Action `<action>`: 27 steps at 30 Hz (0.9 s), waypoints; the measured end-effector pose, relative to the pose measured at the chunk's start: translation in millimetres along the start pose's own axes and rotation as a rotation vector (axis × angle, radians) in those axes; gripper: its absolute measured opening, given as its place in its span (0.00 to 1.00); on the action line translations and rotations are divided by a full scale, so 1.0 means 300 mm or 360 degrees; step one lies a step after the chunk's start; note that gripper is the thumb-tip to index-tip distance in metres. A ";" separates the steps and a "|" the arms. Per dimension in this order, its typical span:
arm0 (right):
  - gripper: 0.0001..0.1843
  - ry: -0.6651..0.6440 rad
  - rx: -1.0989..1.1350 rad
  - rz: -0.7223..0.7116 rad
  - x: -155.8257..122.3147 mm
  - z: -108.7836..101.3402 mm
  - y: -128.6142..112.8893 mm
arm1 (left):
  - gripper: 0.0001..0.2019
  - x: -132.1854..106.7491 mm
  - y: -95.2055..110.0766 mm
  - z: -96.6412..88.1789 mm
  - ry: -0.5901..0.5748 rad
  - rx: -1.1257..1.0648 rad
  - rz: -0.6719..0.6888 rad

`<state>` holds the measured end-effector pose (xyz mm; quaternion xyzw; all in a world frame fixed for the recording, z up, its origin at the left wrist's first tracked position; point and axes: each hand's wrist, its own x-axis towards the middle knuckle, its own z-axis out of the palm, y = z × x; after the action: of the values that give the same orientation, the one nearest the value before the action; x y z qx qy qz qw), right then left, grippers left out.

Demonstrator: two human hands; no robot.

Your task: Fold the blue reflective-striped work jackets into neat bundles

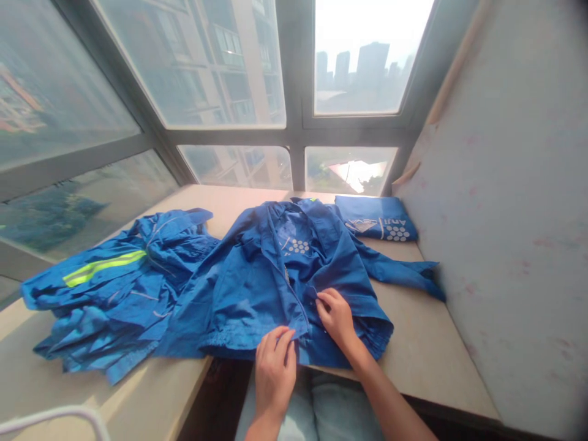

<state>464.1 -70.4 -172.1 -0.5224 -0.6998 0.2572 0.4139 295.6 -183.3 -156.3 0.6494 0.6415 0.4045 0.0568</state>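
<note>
A blue work jacket (243,275) lies spread on the ledge, its front parted down the middle and the collar toward the window. Part of a white print shows on its inside back. At the bottom hem, my left hand (277,364) has its fingers closed on the jacket's left front edge. Higher up on the other side, my right hand (336,313) pinches the edge of the right front panel between thumb and fingers. One sleeve stretches out to the right across the ledge.
Another blue garment (151,275) with a yellow reflective stripe lies crumpled at left, against the jacket. A folded blue garment (374,214) with white lettering sits at back right. Windows (229,67) rise behind; a wall (514,214) bounds the right. A white curved bar (59,411) shows at lower left.
</note>
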 end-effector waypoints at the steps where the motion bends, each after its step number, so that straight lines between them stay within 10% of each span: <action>1: 0.12 0.0058 0.0111 0.0014 0.000 -0.004 0.005 | 0.10 -0.005 0.000 -0.004 0.0013 -0.0134 -0.0141; 13: 0.20 0.0474 0.0582 0.0591 -0.053 -0.115 -0.086 | 0.10 -0.006 0.162 0.027 -0.0250 -0.2536 -0.2257; 27: 0.11 0.0227 0.0422 0.0481 -0.137 -0.023 -0.082 | 0.05 0.102 0.140 0.094 0.0198 -0.2226 -0.2089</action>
<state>461.7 -117.7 -161.6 -0.5793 -0.5425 0.3685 0.4841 341.0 -151.0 -136.3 -0.0426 0.4925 0.6170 0.6124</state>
